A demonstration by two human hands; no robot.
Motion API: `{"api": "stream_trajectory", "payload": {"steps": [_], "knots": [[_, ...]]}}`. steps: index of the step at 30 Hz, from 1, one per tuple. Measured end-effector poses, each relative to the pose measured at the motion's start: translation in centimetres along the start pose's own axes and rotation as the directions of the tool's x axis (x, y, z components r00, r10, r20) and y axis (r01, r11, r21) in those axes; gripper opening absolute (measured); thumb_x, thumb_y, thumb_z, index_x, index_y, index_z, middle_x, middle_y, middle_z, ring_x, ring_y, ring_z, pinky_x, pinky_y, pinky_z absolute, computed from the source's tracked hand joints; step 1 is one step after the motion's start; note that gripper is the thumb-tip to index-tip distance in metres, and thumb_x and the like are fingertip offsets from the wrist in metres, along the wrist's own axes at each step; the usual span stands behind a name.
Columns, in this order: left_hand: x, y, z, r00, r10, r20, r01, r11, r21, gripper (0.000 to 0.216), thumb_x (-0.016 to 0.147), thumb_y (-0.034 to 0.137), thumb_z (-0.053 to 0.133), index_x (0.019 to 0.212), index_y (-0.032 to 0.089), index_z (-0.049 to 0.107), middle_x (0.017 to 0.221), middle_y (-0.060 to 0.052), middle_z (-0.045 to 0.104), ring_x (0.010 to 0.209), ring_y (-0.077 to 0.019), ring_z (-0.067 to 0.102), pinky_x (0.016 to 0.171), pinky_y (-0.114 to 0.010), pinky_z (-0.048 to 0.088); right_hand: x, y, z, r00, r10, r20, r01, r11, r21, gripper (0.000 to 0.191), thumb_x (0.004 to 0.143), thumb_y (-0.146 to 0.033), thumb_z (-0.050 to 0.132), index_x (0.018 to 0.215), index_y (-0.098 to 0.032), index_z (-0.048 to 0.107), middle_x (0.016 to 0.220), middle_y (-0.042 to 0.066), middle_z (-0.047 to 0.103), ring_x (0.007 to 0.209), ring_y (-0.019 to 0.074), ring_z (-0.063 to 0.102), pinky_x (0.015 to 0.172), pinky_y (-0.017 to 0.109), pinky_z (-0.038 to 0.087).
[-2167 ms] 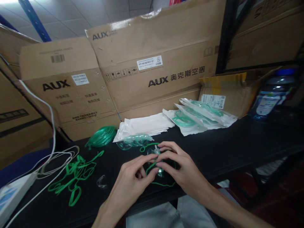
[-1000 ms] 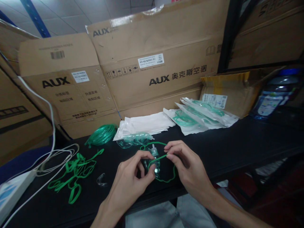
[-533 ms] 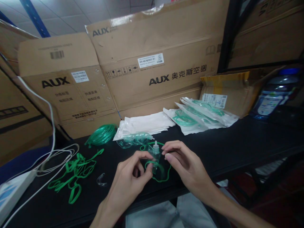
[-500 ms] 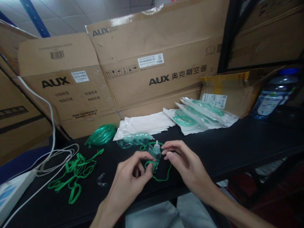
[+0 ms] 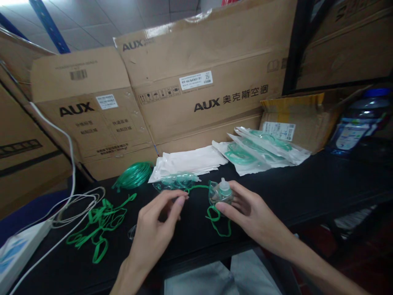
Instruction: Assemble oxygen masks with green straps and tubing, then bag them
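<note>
My right hand (image 5: 251, 209) is closed around a small clear oxygen mask (image 5: 225, 194), its white connector pointing up. A thin green elastic strap (image 5: 198, 187) runs from the mask's left side to my left hand (image 5: 158, 221), whose thumb and index fingertips are pinched together at its end. More of the green strap loops down below the mask onto the black table. Just behind my left hand lies a row of nested clear green masks (image 5: 178, 180). The fingers of my right hand behind the mask are partly hidden.
Loose green straps (image 5: 101, 223), clear clips (image 5: 132, 232) and coiled green tubing (image 5: 133, 175) lie to the left, near a power strip (image 5: 27, 246) with white cables. White pouches (image 5: 190, 162), filled pouches (image 5: 270, 149), cardboard boxes (image 5: 199, 82) and a blue-capped bottle (image 5: 353, 127) stand behind.
The mask has moved right and is now in my right hand, its connector tilted differently. My left hand has drawn away to the left, to the strap's end.
</note>
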State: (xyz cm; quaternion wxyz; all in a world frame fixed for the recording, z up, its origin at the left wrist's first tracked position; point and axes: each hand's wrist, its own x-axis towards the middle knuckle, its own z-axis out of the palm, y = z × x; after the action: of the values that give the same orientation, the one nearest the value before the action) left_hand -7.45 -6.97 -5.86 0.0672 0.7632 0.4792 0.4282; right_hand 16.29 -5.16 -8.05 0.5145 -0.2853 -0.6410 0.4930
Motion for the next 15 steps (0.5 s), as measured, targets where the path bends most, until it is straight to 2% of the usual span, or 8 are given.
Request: {"api": "stream_trajectory", "payload": {"steps": [2, 6, 11, 15], "knots": [[0.4, -1.0, -0.9, 0.998, -0.057, 0.041, 0.054, 0.996, 0.075, 0.023, 0.102, 0.035, 0.055, 0.111, 0.023, 0.072, 0.099, -0.002, 0.075, 0.069, -0.0144, 0.067, 0.066, -0.023, 0.054, 0.1, -0.1, -0.5, 1.000, 0.002, -0.003, -0.002, 1.000, 0.004, 0.023, 0.091, -0.039, 0.074, 0.101, -0.021, 0.064, 0.096, 0.001, 0.074, 0.092, 0.0174, 0.074, 0.084, 0.026, 0.060], [1.2, -2.2, -1.3, 0.986, -0.072, 0.153, 0.030, 0.964, 0.263, 0.026, 0.102, 0.037, 0.053, 0.108, 0.026, 0.076, 0.106, -0.002, 0.076, 0.091, -0.0211, 0.073, 0.082, -0.028, 0.055, 0.4, 0.4, -0.8, 0.998, 0.068, -0.005, -0.067, 0.996, 0.062, 0.026, 0.089, -0.043, 0.075, 0.097, -0.021, 0.063, 0.090, -0.001, 0.073, 0.088, 0.0164, 0.074, 0.079, 0.025, 0.059], [3.1, -0.7, 0.4, 0.947, -0.169, 0.271, 0.013, 0.868, 0.496, 0.027, 0.100, 0.034, 0.057, 0.114, 0.020, 0.075, 0.104, -0.008, 0.076, 0.090, -0.0267, 0.074, 0.080, -0.034, 0.054, 0.2, 0.9, -0.7, 0.996, 0.082, 0.029, -0.084, 0.996, 0.037, 0.025, 0.091, -0.041, 0.074, 0.101, -0.021, 0.064, 0.095, 0.001, 0.074, 0.093, 0.0173, 0.073, 0.082, 0.026, 0.059], [4.9, 0.3, 1.2, 0.895, -0.203, 0.396, -0.058, 0.829, 0.557, 0.022, 0.098, 0.026, 0.059, 0.106, 0.016, 0.077, 0.100, -0.012, 0.075, 0.093, -0.0297, 0.074, 0.077, -0.034, 0.052, 0.0, 0.7, -0.7, 0.996, 0.077, 0.045, -0.078, 0.997, 0.001, 0.024, 0.092, -0.040, 0.073, 0.103, -0.020, 0.065, 0.095, 0.001, 0.073, 0.091, 0.0181, 0.072, 0.081, 0.027, 0.058]]}}
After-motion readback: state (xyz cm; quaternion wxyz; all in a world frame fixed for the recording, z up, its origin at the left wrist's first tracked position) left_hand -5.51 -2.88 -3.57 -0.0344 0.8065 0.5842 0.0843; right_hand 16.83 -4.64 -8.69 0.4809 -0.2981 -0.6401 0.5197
